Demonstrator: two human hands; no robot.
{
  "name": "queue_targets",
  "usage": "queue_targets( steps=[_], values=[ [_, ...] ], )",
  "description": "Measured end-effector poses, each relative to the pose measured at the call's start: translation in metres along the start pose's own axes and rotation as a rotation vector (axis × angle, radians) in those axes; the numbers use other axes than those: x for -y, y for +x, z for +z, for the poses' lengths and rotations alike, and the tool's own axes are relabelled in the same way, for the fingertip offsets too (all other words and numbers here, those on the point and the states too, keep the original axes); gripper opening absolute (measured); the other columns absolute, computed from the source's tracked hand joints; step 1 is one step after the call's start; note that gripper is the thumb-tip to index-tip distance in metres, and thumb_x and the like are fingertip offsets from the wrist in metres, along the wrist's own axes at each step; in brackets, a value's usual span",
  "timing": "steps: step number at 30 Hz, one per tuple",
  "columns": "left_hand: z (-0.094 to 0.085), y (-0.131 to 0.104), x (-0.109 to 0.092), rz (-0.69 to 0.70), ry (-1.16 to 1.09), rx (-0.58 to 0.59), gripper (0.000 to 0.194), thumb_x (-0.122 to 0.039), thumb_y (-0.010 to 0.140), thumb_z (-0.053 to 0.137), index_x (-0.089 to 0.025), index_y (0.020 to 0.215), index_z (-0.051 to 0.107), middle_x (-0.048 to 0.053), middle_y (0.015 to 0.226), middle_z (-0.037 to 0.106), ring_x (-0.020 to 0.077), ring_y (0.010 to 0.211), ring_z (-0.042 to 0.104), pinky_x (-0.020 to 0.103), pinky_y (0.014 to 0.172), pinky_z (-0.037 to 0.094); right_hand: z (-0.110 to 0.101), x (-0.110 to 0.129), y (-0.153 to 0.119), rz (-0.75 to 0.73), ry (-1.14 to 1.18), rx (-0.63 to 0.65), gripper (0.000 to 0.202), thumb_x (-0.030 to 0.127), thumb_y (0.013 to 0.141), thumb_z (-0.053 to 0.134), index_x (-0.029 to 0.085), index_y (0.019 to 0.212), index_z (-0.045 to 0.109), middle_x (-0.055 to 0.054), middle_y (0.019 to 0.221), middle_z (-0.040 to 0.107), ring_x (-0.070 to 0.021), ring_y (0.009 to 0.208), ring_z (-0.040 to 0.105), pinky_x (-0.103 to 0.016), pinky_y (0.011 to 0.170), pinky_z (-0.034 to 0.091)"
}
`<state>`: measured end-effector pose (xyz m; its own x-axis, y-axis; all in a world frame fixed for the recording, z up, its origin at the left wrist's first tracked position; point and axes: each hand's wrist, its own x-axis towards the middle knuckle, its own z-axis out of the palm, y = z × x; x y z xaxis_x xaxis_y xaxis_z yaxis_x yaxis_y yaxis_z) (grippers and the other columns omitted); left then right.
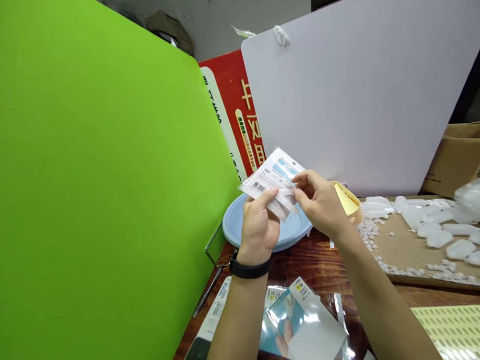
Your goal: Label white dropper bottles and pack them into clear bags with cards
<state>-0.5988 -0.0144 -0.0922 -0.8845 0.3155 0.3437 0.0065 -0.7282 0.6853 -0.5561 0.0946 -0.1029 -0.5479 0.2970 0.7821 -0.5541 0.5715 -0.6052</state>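
Note:
My left hand [261,225], with a black band round its wrist, grips a flat plastic packet [269,177] by its lower edge, thumb on top. A printed white card with a barcode and blue pictures shows on the packet's face. Fingers closed in a pinch, my right hand [320,201] is at the packet's right edge. A thin whitish strip [286,192] runs from there toward my left thumb; whether it is a flap or a loose strip I cannot tell. Below both hands is a light blue round basin [234,229].
Glossy printed packets [317,329] and clear strips lie on the dark wooden table [300,266]. At right are a cardboard tray [403,243] of translucent plastic pieces, a yellow container [351,207] and a yellow sticker sheet [455,329]. Green [106,170] and white panels [357,95] stand around.

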Motion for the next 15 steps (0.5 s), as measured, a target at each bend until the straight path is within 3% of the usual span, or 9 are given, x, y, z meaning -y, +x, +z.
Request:
queue_targets(
  steps=[4,9,12,15],
  values=[
    [-0.005,0.004,-0.010,0.037,-0.047,-0.072,0.037,-0.004,0.078,0.058,-0.013,0.113,0.068,0.011,0.115,0.073,0.0267,0.113,0.066,0.041,0.102,0.052,0.002,-0.016,0.004,0.014,-0.084,-0.080,0.010,0.016,0.078,0.049,0.020,0.083,0.055,0.000,0.071,0.059,-0.0144,0.065,0.053,-0.030,0.062,0.041],
    [-0.012,0.009,-0.027,0.211,-0.095,-0.183,0.045,-0.005,0.082,0.053,-0.019,0.124,0.064,0.007,0.118,0.073,0.0217,0.117,0.064,0.033,0.101,0.052,0.007,-0.067,0.010,0.152,-0.211,-0.193,0.009,0.017,0.079,0.047,0.019,0.078,0.056,-0.005,0.076,0.064,-0.0193,0.072,0.058,-0.035,0.070,0.045],
    [-0.010,0.009,-0.027,0.219,-0.098,-0.206,0.045,-0.005,0.082,0.053,-0.018,0.124,0.063,0.007,0.117,0.073,0.0213,0.116,0.065,0.032,0.101,0.052,0.019,-0.093,0.006,0.184,-0.427,-0.094,0.022,0.011,0.081,0.042,0.015,0.084,0.064,-0.011,0.087,0.069,-0.0239,0.083,0.061,-0.037,0.075,0.046],
    [-0.009,0.009,-0.022,0.173,-0.108,-0.217,0.044,-0.003,0.079,0.056,-0.017,0.120,0.065,0.008,0.114,0.074,0.0216,0.115,0.065,0.033,0.103,0.051,0.031,-0.107,-0.002,0.166,-0.588,0.129,0.031,0.007,0.083,0.040,0.014,0.090,0.070,-0.016,0.100,0.071,-0.0262,0.090,0.062,-0.038,0.078,0.046]
  ],
)
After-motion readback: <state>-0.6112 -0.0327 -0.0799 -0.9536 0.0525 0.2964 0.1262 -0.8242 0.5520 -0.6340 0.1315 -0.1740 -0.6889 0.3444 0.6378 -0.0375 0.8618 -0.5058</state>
